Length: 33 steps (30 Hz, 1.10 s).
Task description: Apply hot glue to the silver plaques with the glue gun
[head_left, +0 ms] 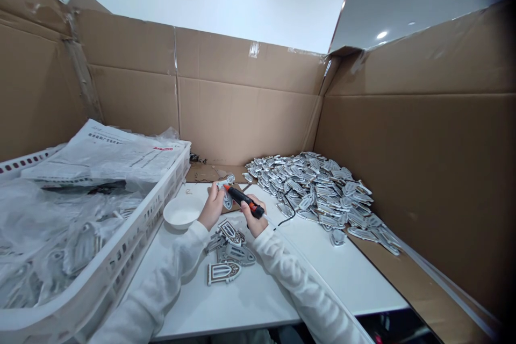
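In the head view, my left hand (213, 208) pinches a small grey-white decorative piece (226, 179) near the middle of the table. My right hand (255, 217) is wrapped round a black glue gun (253, 207) with an orange-red front end. Its tip points at the held piece; whether they touch I cannot tell. Under and beyond the hands, another grey piece (228, 201) lies on a brown cardboard scrap (237, 205). Closer to me, between my forearms, several arched pieces (223, 273) with grey and brown patterning lie loosely heaped.
A white bowl (172, 214) sits left of my left hand. Farther left stands a white plastic basket (139, 250) with bagged pieces and a printed sheet (116, 150). A large pile of similar pieces (318, 188) covers the back right. Cardboard walls (250, 113) enclose the white table (322, 269).
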Motion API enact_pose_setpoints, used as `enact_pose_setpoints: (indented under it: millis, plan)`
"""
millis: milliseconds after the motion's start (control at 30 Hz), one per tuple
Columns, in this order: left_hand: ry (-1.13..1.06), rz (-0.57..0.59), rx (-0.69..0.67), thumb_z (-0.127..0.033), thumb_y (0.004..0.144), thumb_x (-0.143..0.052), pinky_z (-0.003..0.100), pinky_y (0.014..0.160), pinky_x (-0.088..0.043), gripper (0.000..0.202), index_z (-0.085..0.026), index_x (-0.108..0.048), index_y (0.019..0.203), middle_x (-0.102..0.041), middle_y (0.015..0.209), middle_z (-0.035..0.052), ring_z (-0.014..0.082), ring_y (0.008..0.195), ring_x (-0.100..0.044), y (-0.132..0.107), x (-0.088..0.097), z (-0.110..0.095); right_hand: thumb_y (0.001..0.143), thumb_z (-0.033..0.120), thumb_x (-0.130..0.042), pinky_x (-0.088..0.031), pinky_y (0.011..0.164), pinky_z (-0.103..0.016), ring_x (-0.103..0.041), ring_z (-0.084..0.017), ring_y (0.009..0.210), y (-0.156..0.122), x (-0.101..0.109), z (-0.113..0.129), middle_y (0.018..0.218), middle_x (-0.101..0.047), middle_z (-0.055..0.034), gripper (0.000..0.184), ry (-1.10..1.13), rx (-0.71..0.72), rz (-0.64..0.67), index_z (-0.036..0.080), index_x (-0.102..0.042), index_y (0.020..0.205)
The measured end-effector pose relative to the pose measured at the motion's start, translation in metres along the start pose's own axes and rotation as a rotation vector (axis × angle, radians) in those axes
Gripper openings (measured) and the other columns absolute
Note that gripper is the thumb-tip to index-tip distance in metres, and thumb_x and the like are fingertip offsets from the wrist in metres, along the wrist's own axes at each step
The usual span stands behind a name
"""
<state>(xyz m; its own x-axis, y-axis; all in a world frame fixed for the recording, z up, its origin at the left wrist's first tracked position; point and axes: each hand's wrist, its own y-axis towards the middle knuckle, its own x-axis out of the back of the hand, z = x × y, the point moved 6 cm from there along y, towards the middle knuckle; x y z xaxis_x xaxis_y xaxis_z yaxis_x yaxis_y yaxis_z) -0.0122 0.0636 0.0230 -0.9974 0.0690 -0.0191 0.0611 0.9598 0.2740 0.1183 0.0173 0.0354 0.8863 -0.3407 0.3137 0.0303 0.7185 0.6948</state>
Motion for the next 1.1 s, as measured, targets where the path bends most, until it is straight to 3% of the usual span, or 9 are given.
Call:
enact_pose_setpoints:
  millis: [1100]
  plan:
    - [0.016,-0.005,-0.024,-0.033,0.081,-0.039,0.027,0.073,-0.042,0.018,-0.021,-0.044,0.092,-0.054,0.084,0.0012,0.0145,0.077,-0.051,-0.0002,0.0009,-0.0006,0.079,0.042,-0.042,-0.035,0.057,-0.026,-0.046,-0.015,0.054,-0.0009,0.0031,0.0010,0.051,-0.047,0.0004,0.031,0.024,-0.040,-0.027,0.020,-0.048,0.057]
